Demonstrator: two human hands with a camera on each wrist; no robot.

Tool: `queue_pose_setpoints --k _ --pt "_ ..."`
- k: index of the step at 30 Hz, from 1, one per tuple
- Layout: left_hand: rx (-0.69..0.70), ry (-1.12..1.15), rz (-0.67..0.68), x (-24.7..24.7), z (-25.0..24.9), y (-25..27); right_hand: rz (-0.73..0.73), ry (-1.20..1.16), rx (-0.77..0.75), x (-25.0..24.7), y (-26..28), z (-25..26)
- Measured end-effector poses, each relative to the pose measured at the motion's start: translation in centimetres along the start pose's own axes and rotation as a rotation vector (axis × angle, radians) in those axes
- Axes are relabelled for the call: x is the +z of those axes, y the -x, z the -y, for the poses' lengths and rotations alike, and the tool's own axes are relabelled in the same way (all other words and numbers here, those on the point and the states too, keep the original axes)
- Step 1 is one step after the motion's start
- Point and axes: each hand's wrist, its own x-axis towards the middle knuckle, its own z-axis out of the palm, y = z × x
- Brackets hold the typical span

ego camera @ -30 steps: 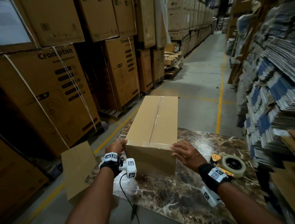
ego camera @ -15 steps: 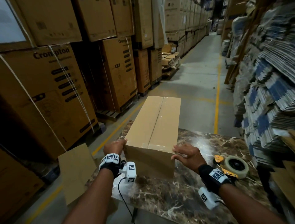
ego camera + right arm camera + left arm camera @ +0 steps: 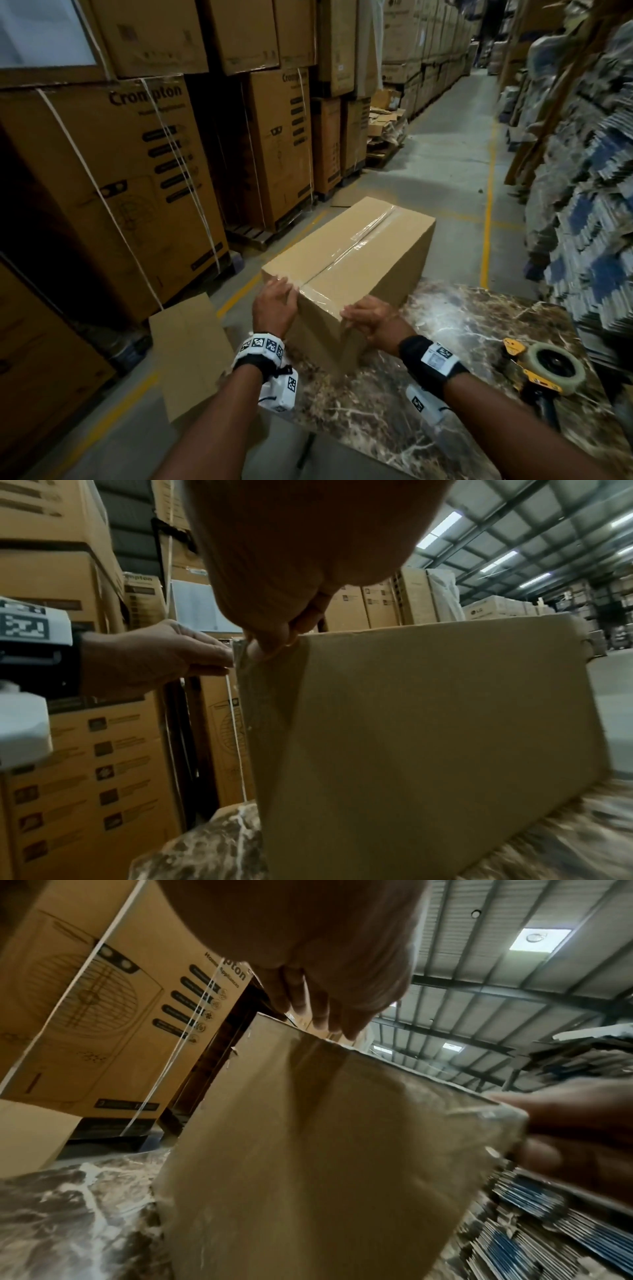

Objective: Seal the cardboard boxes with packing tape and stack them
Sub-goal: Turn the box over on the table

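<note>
A plain cardboard box [image 3: 359, 260] stands on the marble table [image 3: 462, 342], turned at an angle with its far end pointing right. Clear tape [image 3: 356, 243] runs along its top seam and down the near end. My left hand [image 3: 274, 301] lies with straight fingers on the near left top corner; the left wrist view shows those fingertips [image 3: 318, 1010] on the top edge of the box [image 3: 325, 1150]. My right hand [image 3: 366, 320] grips the near right corner, fingers curled over the edge [image 3: 274, 639] of the box [image 3: 428, 710].
A yellow tape dispenser [image 3: 544, 370] lies on the table at the right. A flat cardboard sheet [image 3: 188, 353] leans left of the table. Tall strapped cartons [image 3: 120, 192] line the left; flattened cartons [image 3: 589, 205] are stacked on the right. An aisle runs ahead.
The box has swung round, its far end going right and its near end left. My left hand moved from the side up onto the top corner; my right hand followed its corner.
</note>
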Motion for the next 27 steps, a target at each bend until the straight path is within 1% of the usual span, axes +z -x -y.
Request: queue_pose_setpoints --k 2,5,8,9,10,13,14,15,17,22,27 --pt "0.076 0.014 0.033 0.0 0.2 0.3 0.018 0.068 -0.064 0.3 -1.2 0.7" --pt "0.203 -0.046 0.075 0.2 0.1 0.5 0.069 0.174 -0.139 0.6 -2.4 0.7" --pt "0.197 -0.095 0.096 0.4 0.1 0.8 0.076 0.213 -0.149 0.3 -2.8 0.3" --pt "0.185 -0.119 0.117 0.4 0.1 0.9 0.076 0.230 -0.131 0.1 -2.9 0.1" --pt "0.175 -0.144 0.146 0.3 -0.1 1.1 0.095 0.257 -0.071 -0.1 -3.0 -0.1" --pt "0.183 -0.234 0.253 -0.3 -0.9 1.6 0.252 0.371 0.250 -1.0 -3.5 -1.7" --pt "0.180 -0.263 0.285 -0.6 -1.1 1.7 0.292 0.392 0.339 -1.2 -3.6 -2.3" --pt "0.173 -0.294 0.308 -0.8 -1.3 1.8 0.311 0.403 0.391 -1.4 -3.7 -2.8" --pt "0.176 -0.352 0.328 -0.9 -1.4 2.0 0.311 0.423 0.416 -1.5 -3.8 -3.4" --pt "0.223 -0.462 0.376 -0.7 -0.9 1.2 0.264 0.466 0.402 -1.2 -3.9 -3.1" --pt "0.243 -0.506 0.437 -2.8 1.1 -0.7 0.247 0.421 0.341 -0.6 -3.9 -1.5"
